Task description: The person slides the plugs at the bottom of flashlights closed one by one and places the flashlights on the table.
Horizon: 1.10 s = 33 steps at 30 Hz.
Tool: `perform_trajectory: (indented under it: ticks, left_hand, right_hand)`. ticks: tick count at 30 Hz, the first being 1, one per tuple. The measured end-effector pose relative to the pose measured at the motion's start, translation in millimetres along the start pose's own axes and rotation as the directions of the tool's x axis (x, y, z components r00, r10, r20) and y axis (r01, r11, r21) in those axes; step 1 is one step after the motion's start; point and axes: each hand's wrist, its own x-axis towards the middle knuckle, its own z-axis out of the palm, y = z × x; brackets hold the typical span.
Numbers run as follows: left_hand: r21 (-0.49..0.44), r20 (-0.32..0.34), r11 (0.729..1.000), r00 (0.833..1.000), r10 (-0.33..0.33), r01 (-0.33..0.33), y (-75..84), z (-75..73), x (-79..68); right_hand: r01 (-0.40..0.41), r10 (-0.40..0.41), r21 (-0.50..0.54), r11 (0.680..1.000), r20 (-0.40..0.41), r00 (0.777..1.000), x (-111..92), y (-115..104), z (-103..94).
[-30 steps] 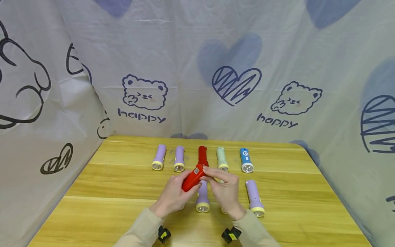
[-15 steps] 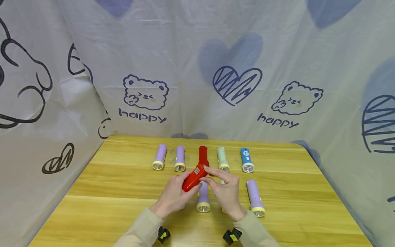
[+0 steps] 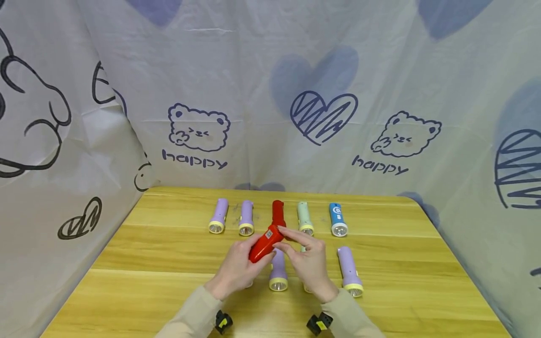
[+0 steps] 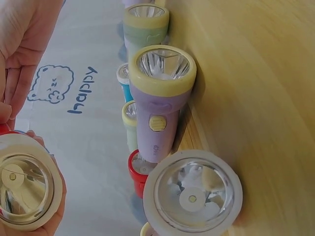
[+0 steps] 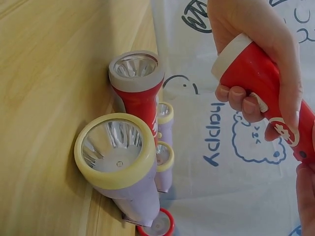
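Observation:
My left hand [image 3: 237, 268] grips a red flashlight [image 3: 264, 244] with a whitish lens rim, tilted above the table; in the right wrist view my left fingers wrap round its body [image 5: 251, 69]. My right hand [image 3: 310, 265] pinches the tail end between thumb and forefinger. What lies under the right fingertips is too small to tell. Below the hands lies a purple flashlight [image 3: 278, 271] with a yellow rim. A mint flashlight [image 3: 307, 288] is mostly hidden by my right hand. Another red flashlight [image 5: 140, 101] with a whitish rim lies beneath my left hand.
Along the back of the wooden table [image 3: 139, 253] lie two purple flashlights [image 3: 219, 213], a red one [image 3: 277, 211], a mint one [image 3: 303, 216] and a blue one [image 3: 336, 216]. One more purple flashlight [image 3: 348, 270] lies at front right. A printed curtain [image 3: 262, 94] encloses the table.

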Motion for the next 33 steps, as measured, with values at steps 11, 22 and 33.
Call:
perform_trajectory:
  ticks: [11, 22, 33]
  left_hand:
    - [0.007, -0.006, 1.000, 1.000, 0.014, -0.014, 1.4, -0.4, 1.4]
    - [0.013, -0.019, 1.000, 1.000, 0.009, -0.009, 2.9, 2.9, 1.5]
    - [0.005, 0.069, 0.999, 0.997, -0.038, 0.038, 3.5, -1.1, 6.0]
  right_hand:
    - [-0.011, 0.010, 0.065, 0.998, 0.011, 1.000, 1.1, 0.9, -0.2]
    - [-0.006, 0.014, 0.148, 0.989, -0.057, 0.998, -1.1, 4.0, 1.3]
    - [-0.014, 0.023, 0.137, 0.991, -0.066, 0.998, -4.9, 8.2, -1.0]
